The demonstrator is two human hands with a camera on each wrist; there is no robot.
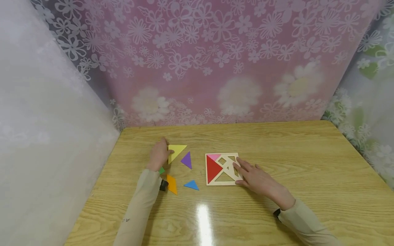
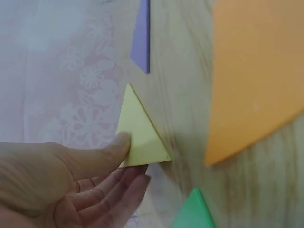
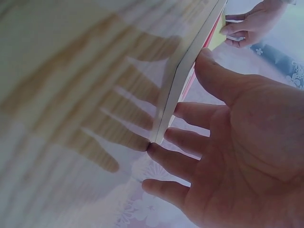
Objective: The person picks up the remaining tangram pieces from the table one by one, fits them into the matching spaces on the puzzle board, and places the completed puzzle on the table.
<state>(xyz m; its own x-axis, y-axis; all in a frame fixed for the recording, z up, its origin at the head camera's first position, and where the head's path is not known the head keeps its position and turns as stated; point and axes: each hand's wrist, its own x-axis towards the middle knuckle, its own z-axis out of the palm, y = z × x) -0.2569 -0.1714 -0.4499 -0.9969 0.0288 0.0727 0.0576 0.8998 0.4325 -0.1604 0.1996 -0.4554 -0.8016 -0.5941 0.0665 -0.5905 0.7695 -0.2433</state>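
My left hand (image 1: 158, 155) pinches a yellow triangle tangram piece (image 2: 140, 140), its thumb on the upper face and the other fingers beneath. At the right edge of the wooden tangram board (image 1: 221, 183), my right hand (image 1: 258, 179) rests with its fingers spread fairly straight. A large red triangle (image 1: 213, 169) and a pink piece (image 1: 213, 156) sit in the board's left slots; several other slots show bare. Close to the yellow piece lies a purple triangle (image 1: 187, 160). Under the left wrist a green piece (image 2: 194, 213) is partly hidden.
An orange parallelogram (image 1: 172, 184) lies beside the left wrist, and a blue triangle (image 1: 192, 185) is to its right. The wood-grain table (image 1: 277, 140) ends at a pink floral cloth (image 1: 197, 85) behind. A pale cloth hangs at the left.
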